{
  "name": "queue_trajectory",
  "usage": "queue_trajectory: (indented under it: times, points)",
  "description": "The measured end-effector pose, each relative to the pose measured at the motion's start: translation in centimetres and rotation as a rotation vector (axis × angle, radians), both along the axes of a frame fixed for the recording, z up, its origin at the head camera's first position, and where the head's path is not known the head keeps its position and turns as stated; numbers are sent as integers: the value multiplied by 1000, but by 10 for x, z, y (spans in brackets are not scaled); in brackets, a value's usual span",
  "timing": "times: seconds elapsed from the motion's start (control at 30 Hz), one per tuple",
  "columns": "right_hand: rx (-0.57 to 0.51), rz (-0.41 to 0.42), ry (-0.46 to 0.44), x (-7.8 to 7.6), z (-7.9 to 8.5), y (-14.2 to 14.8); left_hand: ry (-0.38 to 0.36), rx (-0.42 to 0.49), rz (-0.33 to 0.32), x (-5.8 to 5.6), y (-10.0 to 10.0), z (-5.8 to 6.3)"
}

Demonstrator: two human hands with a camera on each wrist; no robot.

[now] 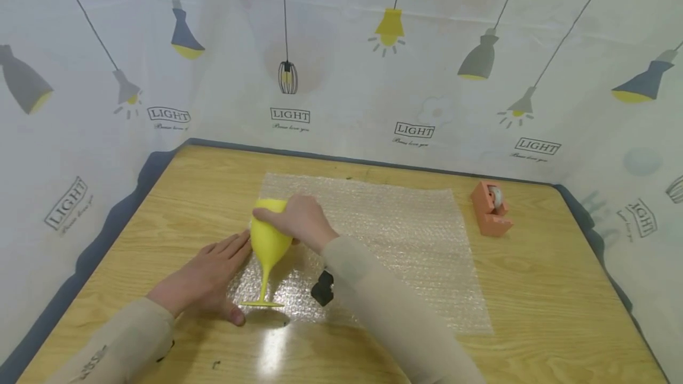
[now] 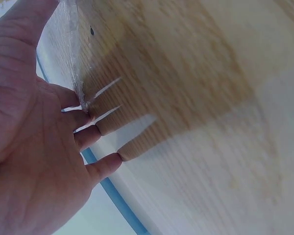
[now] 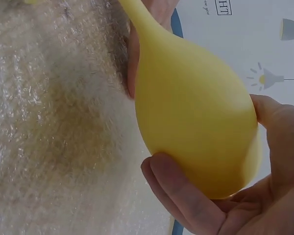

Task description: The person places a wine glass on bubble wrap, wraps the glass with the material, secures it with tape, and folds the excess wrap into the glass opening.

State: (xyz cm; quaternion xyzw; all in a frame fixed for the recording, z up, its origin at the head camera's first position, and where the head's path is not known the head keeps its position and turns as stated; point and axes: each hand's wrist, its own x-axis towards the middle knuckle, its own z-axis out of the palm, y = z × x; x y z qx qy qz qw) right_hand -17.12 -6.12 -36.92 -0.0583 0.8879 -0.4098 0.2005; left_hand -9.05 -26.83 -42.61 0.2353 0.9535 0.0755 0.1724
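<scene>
A yellow goblet [image 1: 269, 242] is gripped round its bowl by my right hand [image 1: 306, 221]. Its foot points toward me, above the near left part of a bubble wrap sheet [image 1: 389, 242]. In the right wrist view the thumb and fingers clasp the goblet's bowl [image 3: 196, 112] from both sides. My left hand [image 1: 210, 274] lies at the sheet's left edge with fingers extended, just left of the goblet. In the left wrist view the fingertips of the left hand [image 2: 44, 142] touch the wooden table beside the edge of the wrap.
An orange tape dispenser [image 1: 490, 212] with a roll of tape stands at the right of the wooden table [image 1: 555, 289]. Behind the table hangs a pale curtain [image 1: 341, 40] printed with lamps.
</scene>
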Motion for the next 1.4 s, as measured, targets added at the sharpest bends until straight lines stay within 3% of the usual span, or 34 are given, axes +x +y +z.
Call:
queue_trajectory:
  times: [0.4, 0.9, 1.1, 1.4]
  points:
    - [71, 20, -4, 2, -11, -9, 83, -6, -29, 3, 0, -3]
    - [171, 35, 15, -3, -17, -11, 26, 39, 18, 2, -1, -2]
    - [179, 35, 8, -3, -17, -12, 6, 111, 52, -2, -8, -3]
    - [182, 46, 5, -4, -17, -11, -72, 377, 139, -7, -13, 5]
